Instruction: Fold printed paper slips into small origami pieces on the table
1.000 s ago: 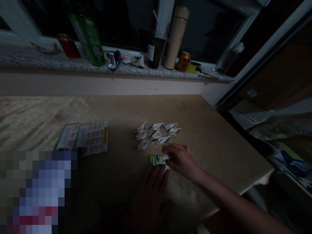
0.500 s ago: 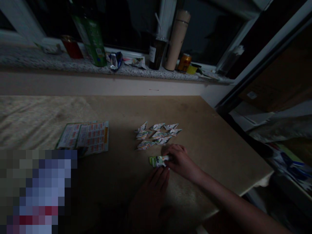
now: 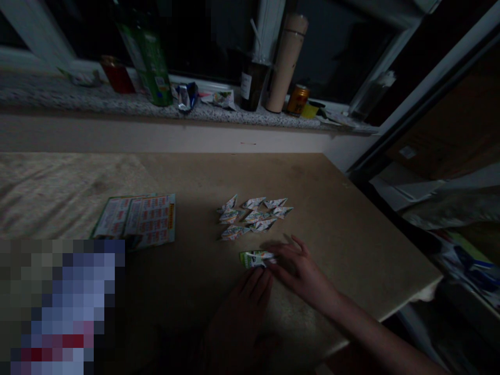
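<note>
A small folded piece of green and white printed paper (image 3: 253, 258) lies on the table in front of me. My left hand (image 3: 244, 302) rests flat, with its fingertips on the paper's lower edge. At the paper's right end is my right hand (image 3: 302, 268), its fingers spread and one raised; the fingertips touch or hover just over the paper, I cannot tell which. Just beyond the paper stands a cluster of several pointed folded-paper shapes (image 3: 255, 216), boat-like and covered in print. Dim light hides the finer folds.
Printed sheets (image 3: 150, 221) lie at the left on the table (image 3: 328, 208). On the granite windowsill (image 3: 211, 113) stand a green bottle (image 3: 150, 67), a drink cup with a straw (image 3: 252, 86), a beige flask (image 3: 287, 62) and an orange can (image 3: 298, 100). Pixelation covers the lower left.
My right hand's fingers have opened from a grip on the paper's right end and spread apart. The left hand and the paper stay nearly where they were.
</note>
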Available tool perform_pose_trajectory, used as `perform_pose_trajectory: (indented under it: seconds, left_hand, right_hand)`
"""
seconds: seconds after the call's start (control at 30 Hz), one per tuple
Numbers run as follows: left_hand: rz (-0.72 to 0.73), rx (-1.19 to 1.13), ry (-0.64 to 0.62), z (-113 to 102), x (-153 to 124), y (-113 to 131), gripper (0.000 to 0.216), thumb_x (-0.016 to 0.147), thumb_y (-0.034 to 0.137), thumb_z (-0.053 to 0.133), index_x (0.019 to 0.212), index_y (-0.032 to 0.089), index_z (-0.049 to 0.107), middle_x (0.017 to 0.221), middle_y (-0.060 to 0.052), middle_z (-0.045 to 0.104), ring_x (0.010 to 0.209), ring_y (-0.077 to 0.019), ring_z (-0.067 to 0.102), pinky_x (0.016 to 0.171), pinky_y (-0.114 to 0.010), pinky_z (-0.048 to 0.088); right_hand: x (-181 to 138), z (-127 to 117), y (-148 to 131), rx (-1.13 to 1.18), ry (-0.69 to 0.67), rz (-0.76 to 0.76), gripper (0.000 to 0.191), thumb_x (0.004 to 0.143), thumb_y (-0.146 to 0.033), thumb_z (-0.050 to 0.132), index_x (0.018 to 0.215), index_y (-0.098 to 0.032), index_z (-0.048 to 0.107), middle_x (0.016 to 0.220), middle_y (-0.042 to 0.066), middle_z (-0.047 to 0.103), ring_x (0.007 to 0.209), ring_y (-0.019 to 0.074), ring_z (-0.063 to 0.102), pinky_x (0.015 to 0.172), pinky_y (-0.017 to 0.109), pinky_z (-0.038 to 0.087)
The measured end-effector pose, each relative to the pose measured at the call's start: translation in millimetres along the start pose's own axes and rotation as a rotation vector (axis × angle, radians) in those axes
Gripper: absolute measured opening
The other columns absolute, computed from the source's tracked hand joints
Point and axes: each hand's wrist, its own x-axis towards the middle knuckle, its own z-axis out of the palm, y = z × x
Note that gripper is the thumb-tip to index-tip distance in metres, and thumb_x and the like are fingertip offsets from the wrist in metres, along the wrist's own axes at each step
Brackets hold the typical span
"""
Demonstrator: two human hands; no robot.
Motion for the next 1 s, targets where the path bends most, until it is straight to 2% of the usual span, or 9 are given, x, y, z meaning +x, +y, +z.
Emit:
perform_pose_trajectory:
  seconds: [0.13, 0.27, 0.37, 0.57, 0.67, 0.83, 0.9, 1.0]
  left_hand:
    - [0.004, 0.027, 0.003, 4, -2, -1, 0.078, 0.079, 0.05, 0.054, 0.139, 0.006, 0.029, 0.147, -0.016, 0.027, 0.135, -0.031, 0.022, 0.108, -0.044, 0.026]
    - [0.011, 0.04, 0.005, 5, -1, -1, 0.074, 0.081, 0.052, 0.049, 0.136, 0.006, 0.034, 0.144, -0.017, 0.033, 0.134, -0.0318, 0.025, 0.107, -0.045, 0.027]
    - [-0.008, 0.028, 0.009, 6, -2, -1, 0.072, 0.081, 0.054, 0.048, 0.135, 0.008, 0.037, 0.143, -0.016, 0.035, 0.133, -0.0313, 0.026, 0.107, -0.045, 0.027]
    - [-0.016, 0.019, -0.011, 2, -1, 0, 0.073, 0.081, 0.053, 0.05, 0.135, 0.008, 0.036, 0.142, -0.016, 0.038, 0.132, -0.0298, 0.028, 0.108, -0.043, 0.026]
    - [-0.014, 0.005, -0.01, -3, 1, 1, 0.072, 0.079, 0.052, 0.054, 0.134, 0.008, 0.038, 0.142, -0.015, 0.039, 0.133, -0.029, 0.028, 0.107, -0.043, 0.028]
    - [-0.038, -0.001, -0.035, -2, 2, 2, 0.071, 0.076, 0.049, 0.059, 0.132, 0.009, 0.041, 0.143, -0.015, 0.037, 0.132, -0.0294, 0.03, 0.106, -0.043, 0.029]
    - [-0.041, 0.011, -0.047, -1, 2, 2, 0.071, 0.077, 0.05, 0.056, 0.133, 0.008, 0.041, 0.143, -0.016, 0.036, 0.132, -0.0296, 0.029, 0.107, -0.044, 0.029]
    - [-0.038, 0.042, -0.06, -3, 3, 2, 0.072, 0.078, 0.05, 0.056, 0.135, 0.009, 0.038, 0.144, -0.015, 0.034, 0.133, -0.0291, 0.029, 0.106, -0.044, 0.03]
  right_hand:
    - [-7, -1, -5, 0.005, -0.018, -0.014, 0.032, 0.087, -0.017, 0.053, 0.117, -0.027, 0.052, 0.11, 0.001, 0.065, 0.107, 0.0179, 0.057, 0.109, 0.048, 0.017]
    - [-8, 2, -9, 0.047, -0.025, 0.004, 0.041, 0.087, -0.019, 0.052, 0.127, -0.026, 0.048, 0.115, 0.006, 0.059, 0.11, 0.0209, 0.052, 0.1, 0.043, 0.036]
    - [-5, 5, -11, 0.04, -0.026, 0.022, 0.047, 0.087, -0.021, 0.053, 0.132, -0.026, 0.043, 0.118, 0.009, 0.055, 0.11, 0.0235, 0.05, 0.094, 0.041, 0.042]
    - [-5, 9, -13, -0.021, -0.048, 0.006, 0.046, 0.088, -0.024, 0.053, 0.132, -0.026, 0.043, 0.116, 0.009, 0.055, 0.107, 0.0251, 0.049, 0.093, 0.045, 0.041]
    - [-13, 11, -13, -0.021, -0.056, 0.016, 0.044, 0.088, -0.024, 0.052, 0.131, -0.027, 0.045, 0.122, 0.009, 0.053, 0.114, 0.025, 0.047, 0.096, 0.044, 0.039]
    - [-25, 15, -12, -0.046, -0.095, 0.009, 0.049, 0.089, -0.025, 0.05, 0.136, -0.026, 0.037, 0.142, 0.008, 0.039, 0.13, 0.0245, 0.033, 0.108, 0.05, 0.024]
    - [-29, 17, -12, -0.057, -0.133, 0.003, 0.052, 0.09, -0.025, 0.048, 0.14, -0.026, 0.031, 0.146, 0.007, 0.034, 0.134, 0.0232, 0.027, 0.11, 0.052, 0.017]
    - [-32, 19, -11, -0.07, -0.145, -0.001, 0.055, 0.091, -0.024, 0.046, 0.142, -0.024, 0.026, 0.147, 0.008, 0.031, 0.136, 0.0221, 0.024, 0.111, 0.053, 0.014]
